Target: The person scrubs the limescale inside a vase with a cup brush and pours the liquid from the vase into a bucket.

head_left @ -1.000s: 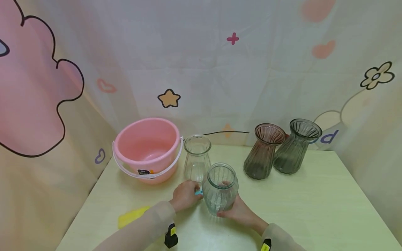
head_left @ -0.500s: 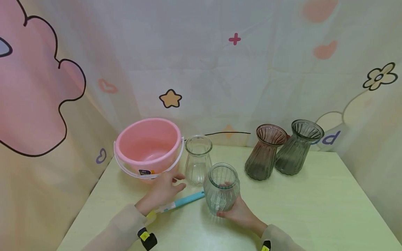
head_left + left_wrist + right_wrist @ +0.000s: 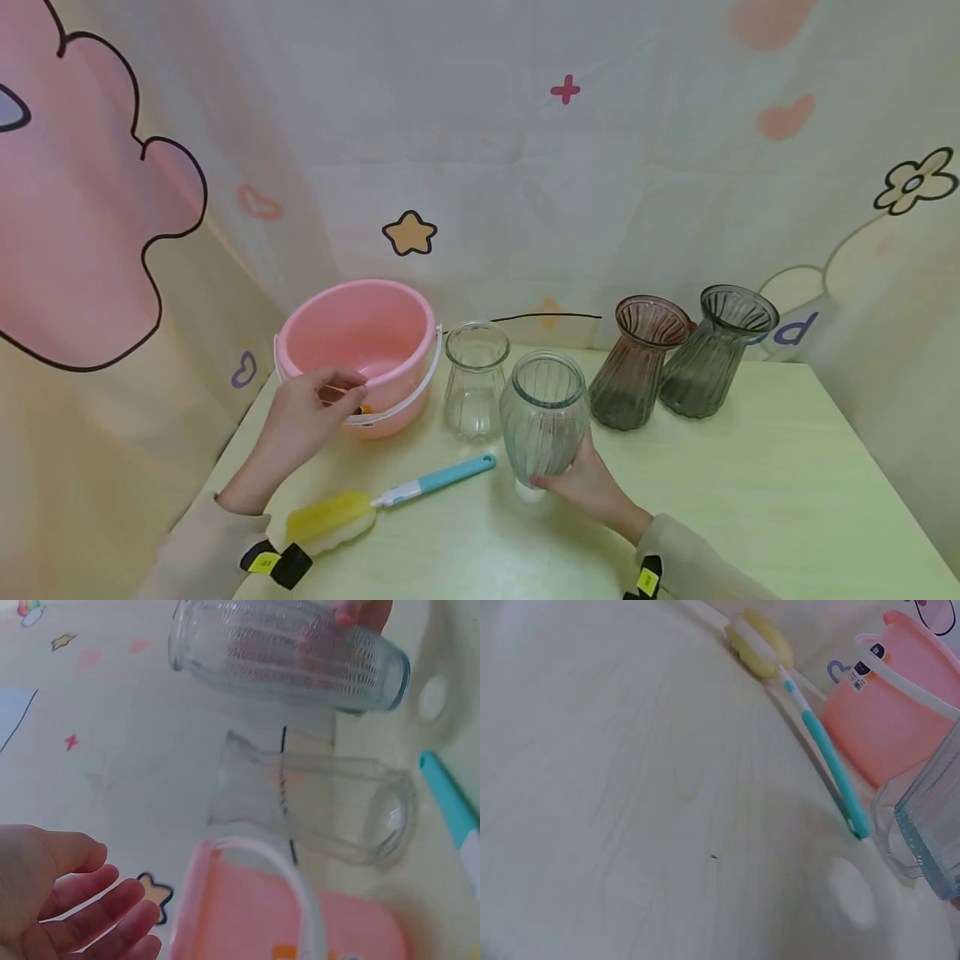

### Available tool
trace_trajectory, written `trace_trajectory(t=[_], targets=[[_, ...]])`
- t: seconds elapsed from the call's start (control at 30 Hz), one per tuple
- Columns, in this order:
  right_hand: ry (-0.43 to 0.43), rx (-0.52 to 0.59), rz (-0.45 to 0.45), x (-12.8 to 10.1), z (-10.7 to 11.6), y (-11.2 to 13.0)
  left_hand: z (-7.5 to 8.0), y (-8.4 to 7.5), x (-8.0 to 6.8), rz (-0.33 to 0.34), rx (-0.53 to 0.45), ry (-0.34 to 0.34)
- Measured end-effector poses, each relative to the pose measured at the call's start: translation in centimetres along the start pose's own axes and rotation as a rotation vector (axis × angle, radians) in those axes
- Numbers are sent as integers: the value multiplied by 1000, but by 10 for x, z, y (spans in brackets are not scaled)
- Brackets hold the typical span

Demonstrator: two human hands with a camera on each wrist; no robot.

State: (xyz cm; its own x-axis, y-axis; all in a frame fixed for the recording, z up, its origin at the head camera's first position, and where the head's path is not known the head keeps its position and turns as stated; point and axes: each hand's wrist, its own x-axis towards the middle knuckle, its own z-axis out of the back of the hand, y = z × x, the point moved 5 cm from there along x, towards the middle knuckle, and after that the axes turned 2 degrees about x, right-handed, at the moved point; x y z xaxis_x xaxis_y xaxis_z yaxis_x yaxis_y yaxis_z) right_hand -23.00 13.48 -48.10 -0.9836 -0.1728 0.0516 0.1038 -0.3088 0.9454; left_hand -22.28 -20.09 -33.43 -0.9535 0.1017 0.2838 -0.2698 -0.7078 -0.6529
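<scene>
My right hand [image 3: 592, 487] grips a pale blue-green ribbed glass vase [image 3: 542, 425] low on its right side. The vase is lifted a little off the table, mouth upward. My left hand [image 3: 306, 417] hovers in front of the pink bucket [image 3: 405, 400], fingers loosely bent and nothing between them; the left wrist view shows the same relaxed fingers [image 3: 112, 911]. On the table lies a bottle brush [image 3: 450, 475] with a yellow-and-white sponge head and teal handle. Behind it stands a clear glass vase [image 3: 476, 400], next to the bucket.
A reddish-brown ribbed vase [image 3: 630, 375] and a grey one [image 3: 705, 367] stand close together at the back right. The bucket's white handle [image 3: 420, 392] hangs down its front. A printed curtain [image 3: 480, 167] rises behind the table [image 3: 750, 500].
My left hand has let go of the bottle brush, leaving it on the table, and moved left and up to the bucket. My right hand has raised the blue-green vase slightly.
</scene>
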Motion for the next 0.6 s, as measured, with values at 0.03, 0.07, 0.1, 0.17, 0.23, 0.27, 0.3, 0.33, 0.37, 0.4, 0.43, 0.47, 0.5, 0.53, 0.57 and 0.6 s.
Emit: trace_trajectory(t=[0.03,0.07,0.1,0.17,0.23,0.27,0.3,0.33,0.37,0.4,0.43,0.47,0.5,0.53,0.57,0.6], targets=[[-1,-22,-3,1,4,4,7,2,1,14,12,-18],[-4,-47,-8,3,8,8,14,3,2,24,21,-38],[-6,-83,-16,4,12,12,21,6,4,33,31,-66],[-16,-159,-21,5,20,21,33,13,7,57,51,-114],[-28,-214,-7,8,28,31,43,22,11,94,61,-152],[-33,-228,12,10,32,37,46,27,13,111,66,-167],[-38,-243,34,11,35,43,50,33,14,137,68,-173],[-45,-252,61,13,38,49,52,39,16,165,66,-166],[-52,-262,85,15,41,55,54,45,17,197,63,-158],[-59,-273,113,17,43,61,55,52,19,229,57,-147],[-66,-288,143,20,46,67,56,58,20,260,52,-134],[-73,-300,167,22,48,73,57,63,21,288,47,-125],[-80,-314,190,24,49,78,57,69,22,318,38,-113],[-86,-330,213,26,51,83,56,74,23,346,27,-100],[-92,-344,239,28,52,88,56,79,24,371,12,-94],[-98,-360,261,30,53,93,55,84,25,393,-11,-90]])
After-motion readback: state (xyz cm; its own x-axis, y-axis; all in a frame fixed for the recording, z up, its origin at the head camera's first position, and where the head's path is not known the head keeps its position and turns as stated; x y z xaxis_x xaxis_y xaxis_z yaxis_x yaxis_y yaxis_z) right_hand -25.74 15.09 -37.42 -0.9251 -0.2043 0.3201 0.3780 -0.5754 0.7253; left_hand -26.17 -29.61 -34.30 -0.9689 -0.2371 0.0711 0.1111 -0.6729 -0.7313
